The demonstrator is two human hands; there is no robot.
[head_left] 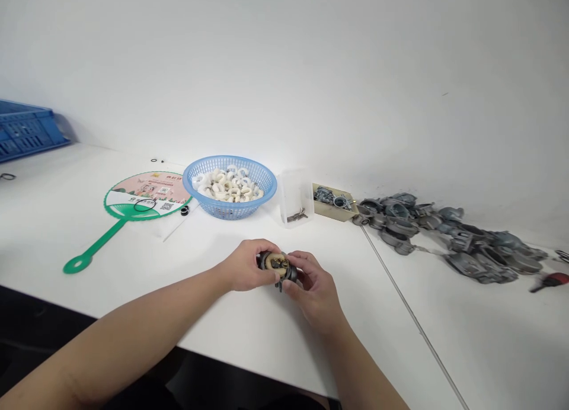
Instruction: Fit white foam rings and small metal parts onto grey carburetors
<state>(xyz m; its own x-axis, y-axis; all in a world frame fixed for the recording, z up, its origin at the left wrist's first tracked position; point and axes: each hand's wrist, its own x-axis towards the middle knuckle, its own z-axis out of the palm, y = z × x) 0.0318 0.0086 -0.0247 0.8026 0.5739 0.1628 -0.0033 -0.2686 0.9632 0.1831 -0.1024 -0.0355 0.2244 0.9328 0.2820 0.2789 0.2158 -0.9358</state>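
A dark metal carburetor (291, 272) with a cream ring-shaped float (269, 262) on its upward side is between my two hands, just above or on the white table. From the left, my left hand (247, 266) is closed round it, with the thumb along the near edge by the float. My right hand (316, 292) grips the other side, fingers behind and thumb in front. Small brassy parts show in the middle of the float. My fingers hide much of the carburetor's sides, and its underside is out of sight.
Behind my hands stands a blue basket (230, 211) of white and cream floats. Right of it are a clear box (297, 197) with small pins, a tan tray (333, 212) of metal parts and piled grey castings (400, 226). A green-handled fan (100, 244) lies left; a blue crate (31, 128) stands beyond.
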